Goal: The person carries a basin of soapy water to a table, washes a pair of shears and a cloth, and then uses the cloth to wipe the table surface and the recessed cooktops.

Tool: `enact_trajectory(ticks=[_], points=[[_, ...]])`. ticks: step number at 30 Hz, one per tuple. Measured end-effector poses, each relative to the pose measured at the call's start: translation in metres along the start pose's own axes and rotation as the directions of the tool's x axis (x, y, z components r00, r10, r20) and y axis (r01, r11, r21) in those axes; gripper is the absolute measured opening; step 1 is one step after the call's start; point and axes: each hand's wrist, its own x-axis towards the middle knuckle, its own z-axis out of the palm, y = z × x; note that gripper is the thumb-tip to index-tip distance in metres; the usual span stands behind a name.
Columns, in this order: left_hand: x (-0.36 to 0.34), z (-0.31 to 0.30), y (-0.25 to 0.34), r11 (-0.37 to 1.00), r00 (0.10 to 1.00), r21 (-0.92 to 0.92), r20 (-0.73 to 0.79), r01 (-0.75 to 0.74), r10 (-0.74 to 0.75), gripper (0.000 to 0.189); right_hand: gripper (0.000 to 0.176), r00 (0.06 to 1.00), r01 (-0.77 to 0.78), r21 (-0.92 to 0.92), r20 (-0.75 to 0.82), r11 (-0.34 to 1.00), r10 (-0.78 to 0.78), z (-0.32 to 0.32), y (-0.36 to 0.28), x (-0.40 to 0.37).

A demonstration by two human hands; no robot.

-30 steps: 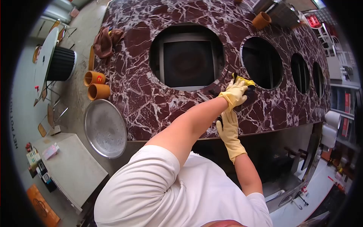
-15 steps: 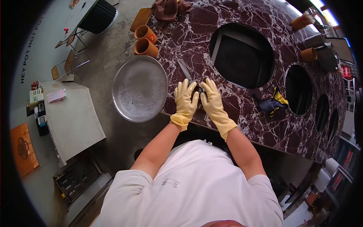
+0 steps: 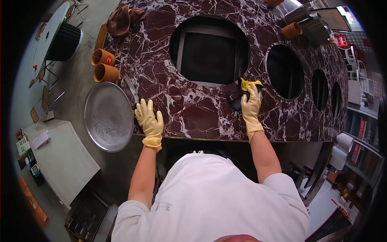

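My left hand [image 3: 150, 124], in a cream rubber glove, lies open on the dark red marbled tabletop with its fingers outstretched. Just beyond its fingertips is a flat metal blade [image 3: 131, 86]; whether a handle lies under the glove is hidden. Further right, my right hand [image 3: 252, 108], gloved the same way, has its fingers on a crumpled dark and yellow cloth [image 3: 235, 95]. Part of that cloth is covered by the glove. A round metal tray [image 3: 105, 94] with suds in it sits at the table's left edge, beside my left hand.
Large round openings, the nearest a dark burner hole [image 3: 209, 52], run across the marbled table [image 3: 197, 117]. Two brown cups [image 3: 105, 73] and a brown cloth [image 3: 121, 22] are at the far left. Another brown cup [image 3: 292, 30] stands back right. A grey side table [image 3: 60, 161] is at left.
My hands have moved apart from the middle. The right one has reached the dark and yellow cloth and taken hold of it; the left rests near the tray. The view has shifted right.
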Motion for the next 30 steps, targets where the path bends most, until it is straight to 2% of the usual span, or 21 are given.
enact_trajectory(ticks=[2,4,5,7,9,10,11,12,15,17,19,20,21,22,23,24,25,26,27,28,30], points=[[-0.005,-0.003,0.023,0.991,0.994,-0.076,-0.024,-0.106,0.105,0.063,0.030,0.999,0.026,0.088,0.025,0.996,-0.029,-0.013,-0.013,-0.001],[-0.007,0.001,0.042,0.956,0.977,-0.201,-0.029,-0.213,0.211,0.060,0.029,0.999,0.035,0.173,0.024,0.984,-0.039,-0.013,0.008,0.012],[-0.009,0.008,0.046,0.946,0.972,-0.227,-0.016,-0.231,0.234,0.060,0.029,0.998,0.047,0.257,0.031,0.965,-0.057,-0.012,0.017,0.023],[-0.006,0.024,0.046,0.950,0.979,-0.242,-0.011,-0.199,0.203,0.059,0.032,0.999,-0.041,0.311,0.009,0.949,0.040,-0.005,0.038,0.059],[-0.003,0.030,0.049,0.964,0.988,-0.215,-0.028,-0.154,0.152,0.060,0.047,0.998,0.006,0.139,-0.067,0.990,0.003,0.001,0.037,0.102],[-0.003,0.031,0.052,0.974,0.991,-0.186,0.000,-0.133,0.135,0.061,0.056,0.995,-0.097,-0.107,0.011,0.989,0.099,0.010,0.028,0.113],[-0.001,0.031,0.053,0.981,0.993,-0.157,0.024,-0.114,0.119,0.061,0.067,0.977,-0.175,-0.353,0.057,0.919,0.208,0.020,0.017,0.125],[-0.001,0.029,0.054,0.984,0.993,-0.145,0.031,-0.107,0.112,0.062,0.079,0.982,-0.158,-0.426,0.027,0.891,0.187,0.044,0.034,0.135],[0.002,0.026,0.059,0.988,0.995,-0.135,0.045,-0.079,0.085,0.062,0.079,0.980,-0.188,-0.428,-0.018,0.884,0.200,0.074,0.046,0.220],[0.003,0.026,0.057,0.987,0.995,-0.150,0.064,-0.063,0.073,0.063,0.077,0.989,-0.145,-0.333,-0.013,0.932,0.149,0.088,0.041,0.293],[0.005,0.026,0.056,0.985,0.996,-0.166,0.061,-0.047,0.058,0.062,0.077,0.998,-0.056,-0.303,0.017,0.951,0.065,0.133,0.050,0.368],[0.005,0.024,0.055,0.984,0.997,-0.171,0.057,-0.041,0.051,0.061,0.077,0.999,0.049,-0.295,0.030,0.954,-0.042,0.158,0.047,0.405],[0.007,0.024,0.056,0.983,0.998,-0.182,0.051,-0.038,0.048,0.060,0.076,0.996,-0.015,-0.313,0.075,0.950,0.040,0.173,0.013,0.432],[0.008,0.022,0.055,0.981,0.998,-0.191,0.056,-0.026,0.038,0.058,0.069,0.997,0.061,-0.278,0.072,0.959,-0.042,0.195,-0.014,0.452],[0.008,0.023,0.054,0.981,0.998,-0.191,0.060,-0.020,0.032,0.059,0.062,0.967,0.240,-0.214,0.142,0.947,-0.213,0.189,-0.073,0.457],[0.009,0.023,0.054,0.981,0.998,-0.195,0.064,-0.013,0.026,0.059,0.055,0.902,0.431,-0.116,0.019,0.895,-0.432,0.222,-0.101,0.456],[0.010,0.021,0.056,0.979,0.998,-0.202,0.065,-0.004,0.017,0.059,0.052,0.811,0.565,-0.129,-0.095,0.815,-0.577,0.244,-0.143,0.443],[0.010,0.021,0.057,0.978,0.997,-0.207,0.073,0.006,0.010,0.059,0.047,0.773,0.624,-0.005,-0.140,0.781,-0.618,0.252,-0.192,0.422],[0.010,0.021,0.057,0.980,0.997,-0.198,0.082,0.009,0.007,0.059,0.043,0.780,0.617,0.116,0.038,0.778,-0.624,0.248,-0.240,0.401],[0.012,0.020,0.057,0.982,0.996,-0.191,0.083,0.009,0.007,0.059,0.040,0.733,0.677,0.203,-0.100,0.707,-0.673,0.258,-0.268,0.368],[0.012,0.019,0.061,0.985,0.995,-0.171,0.103,0.011,0.006,0.058,0.044,0.759,0.640,0.228,-0.046,0.733,-0.649,0.279,-0.307,0.315]])
